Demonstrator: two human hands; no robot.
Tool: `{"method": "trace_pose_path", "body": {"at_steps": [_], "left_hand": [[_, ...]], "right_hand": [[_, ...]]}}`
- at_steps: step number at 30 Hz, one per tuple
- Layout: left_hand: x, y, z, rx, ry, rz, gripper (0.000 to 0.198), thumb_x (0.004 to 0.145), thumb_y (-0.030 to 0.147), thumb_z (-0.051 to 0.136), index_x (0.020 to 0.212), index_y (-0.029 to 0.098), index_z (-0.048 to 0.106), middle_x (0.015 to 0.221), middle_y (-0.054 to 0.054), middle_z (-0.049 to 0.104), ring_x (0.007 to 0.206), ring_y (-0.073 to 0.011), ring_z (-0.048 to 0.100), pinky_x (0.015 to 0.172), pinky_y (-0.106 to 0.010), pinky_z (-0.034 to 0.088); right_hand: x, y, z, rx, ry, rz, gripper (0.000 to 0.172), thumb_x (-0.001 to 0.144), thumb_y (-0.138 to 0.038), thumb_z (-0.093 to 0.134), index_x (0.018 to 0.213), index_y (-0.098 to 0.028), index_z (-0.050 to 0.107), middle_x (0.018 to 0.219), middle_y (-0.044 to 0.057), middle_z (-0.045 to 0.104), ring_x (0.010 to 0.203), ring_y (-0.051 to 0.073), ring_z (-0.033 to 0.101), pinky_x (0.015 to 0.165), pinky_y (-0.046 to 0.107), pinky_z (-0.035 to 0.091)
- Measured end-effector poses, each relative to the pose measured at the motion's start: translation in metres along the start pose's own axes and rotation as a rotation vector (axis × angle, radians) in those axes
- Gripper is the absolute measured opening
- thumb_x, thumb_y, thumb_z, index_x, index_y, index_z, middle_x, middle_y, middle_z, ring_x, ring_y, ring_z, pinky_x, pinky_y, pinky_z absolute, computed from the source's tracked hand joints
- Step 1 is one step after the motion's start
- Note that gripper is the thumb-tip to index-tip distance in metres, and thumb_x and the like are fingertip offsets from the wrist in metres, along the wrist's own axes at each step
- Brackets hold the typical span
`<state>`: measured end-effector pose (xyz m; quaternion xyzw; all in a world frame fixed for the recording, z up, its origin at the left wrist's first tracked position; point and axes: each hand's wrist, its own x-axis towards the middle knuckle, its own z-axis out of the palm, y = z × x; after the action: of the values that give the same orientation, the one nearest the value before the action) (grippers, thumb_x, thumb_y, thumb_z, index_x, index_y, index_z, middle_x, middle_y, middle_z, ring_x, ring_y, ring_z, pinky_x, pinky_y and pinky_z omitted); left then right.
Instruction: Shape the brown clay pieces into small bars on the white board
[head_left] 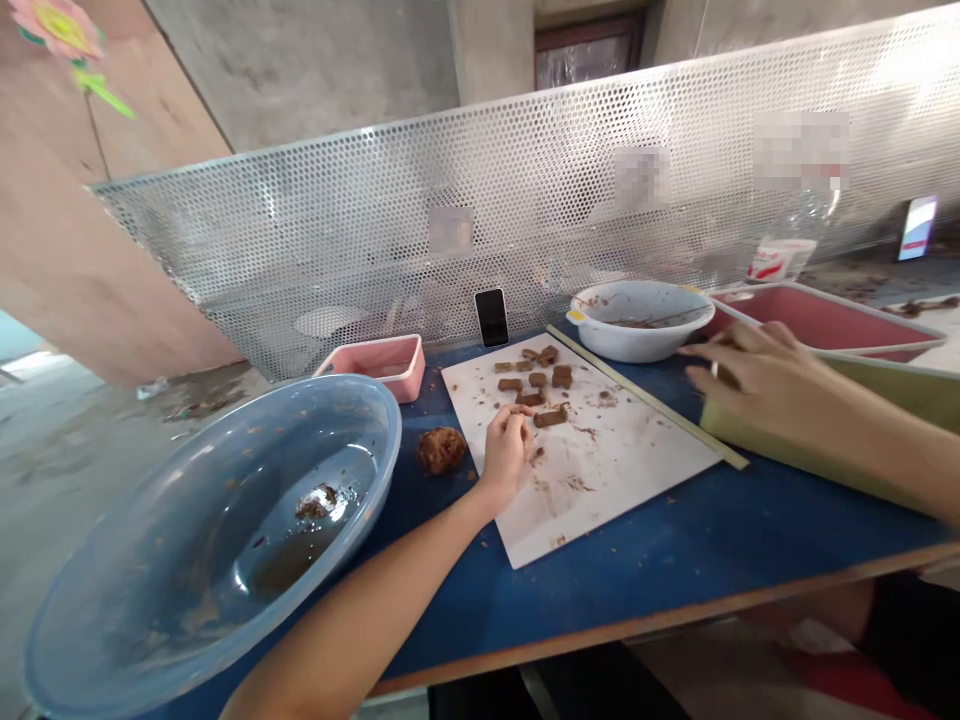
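My left hand (506,448) rests on the white board (600,480), fingers curled in a pinch near a brown clay piece (550,418); what it holds, if anything, I cannot make out. Several small brown clay blocks (536,378) lie at the board's far end. A brown clay lump (442,449) sits on the blue table (675,570) just left of the board. My right hand (750,380) lies over the edge of a green tray (885,420), fingers stretched out toward a long pale ruler (645,396) beside the board.
A large blue basin (150,600) with dirty water stands at the near left. A pink box (379,365), a dark phone (492,317), a white bowl (637,320) and a red tray (825,320) line the back before a perforated metal screen (337,230).
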<state>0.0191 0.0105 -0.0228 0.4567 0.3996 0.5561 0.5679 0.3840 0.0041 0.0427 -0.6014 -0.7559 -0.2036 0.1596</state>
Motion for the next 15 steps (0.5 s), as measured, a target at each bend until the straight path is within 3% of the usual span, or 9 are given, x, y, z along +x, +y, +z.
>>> {"method": "trace_pose_path", "body": {"at_steps": [4,7,11,15], "left_hand": [[0.000,0.000,0.000,-0.008,-0.001,-0.008,0.012,0.088,0.030,0.058,0.095,0.020,0.062,0.050,0.010,0.041,0.042,-0.0088,0.027,0.048,-0.025,0.019],[0.000,0.000,0.001,-0.003,0.001,-0.008,0.013,0.089,0.030,0.057,0.095,0.020,0.062,0.050,0.010,0.041,0.041,-0.0087,0.026,0.047,-0.026,0.018],[0.000,0.000,0.001,0.006,0.005,-0.008,0.013,0.088,0.029,0.056,0.095,0.020,0.062,0.050,0.010,0.041,0.042,-0.0091,0.026,0.047,-0.026,0.019],[0.001,-0.001,0.000,0.025,0.000,-0.017,0.013,0.089,0.029,0.056,0.095,0.021,0.062,0.050,0.010,0.040,0.042,-0.0099,0.026,0.047,-0.026,0.020]], "right_hand": [[0.008,-0.093,0.008,0.127,-0.018,-0.197,0.058,0.115,-0.057,0.038,0.143,-0.024,0.076,0.157,0.022,0.055,0.140,0.045,0.050,0.112,0.064,0.047],[0.008,-0.136,0.033,0.192,-0.042,-0.315,0.051,0.115,-0.050,0.040,0.145,-0.025,0.073,0.167,0.021,0.050,0.150,0.046,0.045,0.116,0.066,0.044],[0.005,-0.155,0.065,0.229,-0.029,-0.355,0.051,0.115,-0.048,0.042,0.154,-0.026,0.065,0.173,0.021,0.046,0.157,0.046,0.040,0.121,0.070,0.037],[0.005,-0.158,0.073,0.230,-0.046,-0.355,0.052,0.115,-0.049,0.041,0.156,-0.027,0.063,0.175,0.020,0.045,0.159,0.046,0.040,0.121,0.069,0.037]]}}
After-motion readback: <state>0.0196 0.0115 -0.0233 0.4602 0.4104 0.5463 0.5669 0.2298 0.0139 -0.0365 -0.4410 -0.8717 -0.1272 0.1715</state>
